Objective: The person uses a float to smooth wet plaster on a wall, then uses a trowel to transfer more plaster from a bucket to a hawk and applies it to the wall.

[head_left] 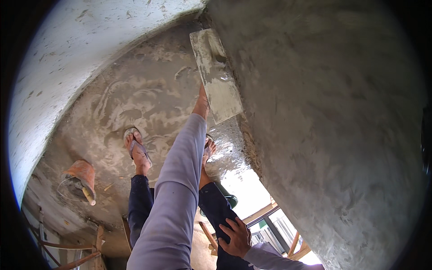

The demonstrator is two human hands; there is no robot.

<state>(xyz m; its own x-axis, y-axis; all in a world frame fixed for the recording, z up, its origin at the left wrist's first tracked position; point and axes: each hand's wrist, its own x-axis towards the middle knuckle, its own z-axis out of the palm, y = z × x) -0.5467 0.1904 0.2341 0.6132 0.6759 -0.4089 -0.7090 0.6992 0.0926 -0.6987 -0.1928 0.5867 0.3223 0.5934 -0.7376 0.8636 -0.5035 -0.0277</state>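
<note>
**A:** What does the trowel (216,74) look like?

**B:** It is a flat rectangular plastering trowel, long and narrow, smeared all over with pale grey cement. Its blade lies far out along the edge where the grey plastered wall (333,135) on the right meets the wet cement floor (148,94). The long side runs from far left to near right, and its right edge seems to touch the wall.

**A:** Which hand has it?

**B:** The left hand (202,104), at the end of a long arm in a pale lilac sleeve that reaches up the middle of the view. The blade sits beyond the wrist and slightly to its right, covering the fingers, so only the back of the hand and wrist show. I cannot tell how the fingers are set on the handle; they are hidden behind the blade.

**A:** And the other hand?

**B:** The right hand (235,237) is near, low in the view, resting on the person's dark blue trouser leg by the knee. Its fingers are spread loosely and laid flat on the cloth, holding nothing.

**A:** Anything else around?

**B:** Two feet in sandals stand on the wet floor, one on either side of the arm. To the left lies an orange bucket (81,177) tipped on its side, with a wooden handle sticking out of it. A white wall (67,54) curves along the far left.
</note>
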